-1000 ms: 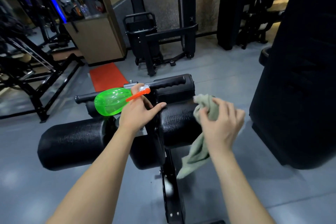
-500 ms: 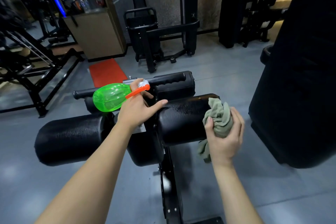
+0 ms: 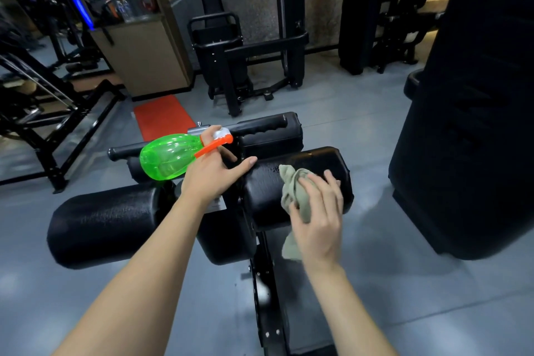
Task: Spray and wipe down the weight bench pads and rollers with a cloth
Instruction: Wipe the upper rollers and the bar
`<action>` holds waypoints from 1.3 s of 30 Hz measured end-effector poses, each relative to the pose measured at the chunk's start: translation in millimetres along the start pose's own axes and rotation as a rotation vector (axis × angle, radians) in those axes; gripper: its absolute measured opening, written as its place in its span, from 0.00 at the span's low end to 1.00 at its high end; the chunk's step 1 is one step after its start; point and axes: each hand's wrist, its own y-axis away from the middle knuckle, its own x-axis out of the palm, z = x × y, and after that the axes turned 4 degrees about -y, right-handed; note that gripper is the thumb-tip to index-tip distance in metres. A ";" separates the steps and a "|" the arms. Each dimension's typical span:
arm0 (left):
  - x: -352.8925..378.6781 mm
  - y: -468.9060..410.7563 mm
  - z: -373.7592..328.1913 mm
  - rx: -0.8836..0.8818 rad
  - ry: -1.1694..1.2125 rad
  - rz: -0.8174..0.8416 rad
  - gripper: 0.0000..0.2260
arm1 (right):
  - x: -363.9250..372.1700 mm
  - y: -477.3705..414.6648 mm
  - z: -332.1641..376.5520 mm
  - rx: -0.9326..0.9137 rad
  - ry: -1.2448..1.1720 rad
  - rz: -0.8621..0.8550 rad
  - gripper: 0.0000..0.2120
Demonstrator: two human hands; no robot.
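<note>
Gym floor, dim light.

- Right hand (image 3: 316, 220): fingers spread and laid fairly flat over the green cloth (image 3: 291, 185), pressing it onto the top of the right roller (image 3: 265, 191). A tail of cloth hangs below the palm.
- Left hand (image 3: 213, 173): curled round the neck of the green spray bottle (image 3: 167, 156), a finger by the orange trigger. The bottle lies tipped sideways, its body pointing left, above the gap between the rollers.
- The right roller's long axis runs side to side across the person. The cloth sits past its middle, towards the outer end.
- Left roller (image 3: 107, 222): beyond the bench post (image 3: 265, 298), beside the left forearm, well apart from the cloth.
- Glints on the right roller may be spray; too dark to be sure.

Judgement: wiping the right roller is the step in hand. The next stroke likely runs along that axis, and the right hand is the one placed for it.
</note>
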 end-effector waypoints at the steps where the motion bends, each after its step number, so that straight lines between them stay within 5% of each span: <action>1: -0.1 0.1 -1.1 -0.004 0.007 -0.001 0.33 | -4.5 -5.8 -8.8 0.043 0.014 -0.023 0.18; 6: 0.7 -2.6 0.3 0.033 -0.020 -0.013 0.31 | -11.4 -31.2 -18.1 0.338 -0.014 -0.194 0.19; 11: 0.2 -3.5 1.8 -0.011 -0.006 -0.004 0.38 | 14.2 -6.0 28.7 0.173 -0.059 -0.005 0.19; 15: -0.8 -1.4 -0.2 -0.022 -0.075 0.052 0.30 | 3.7 -6.3 17.9 0.070 -0.053 0.105 0.20; 22: -6.0 -0.3 -3.7 0.020 -0.083 0.029 0.28 | -3.8 -45.9 13.6 0.462 -0.009 -0.019 0.20; 29: -6.0 2.0 -6.0 -0.003 -0.091 0.018 0.30 | 9.0 -16.9 44.9 0.240 -0.130 0.272 0.23; 36: -0.8 0.0 0.8 0.052 -0.069 -0.015 0.21 | -12.2 -45.9 -3.9 0.420 0.002 0.044 0.19; 39: 0.3 0.2 0.4 0.051 -0.048 -0.024 0.19 | 2.4 -39.5 16.6 0.338 0.065 0.046 0.19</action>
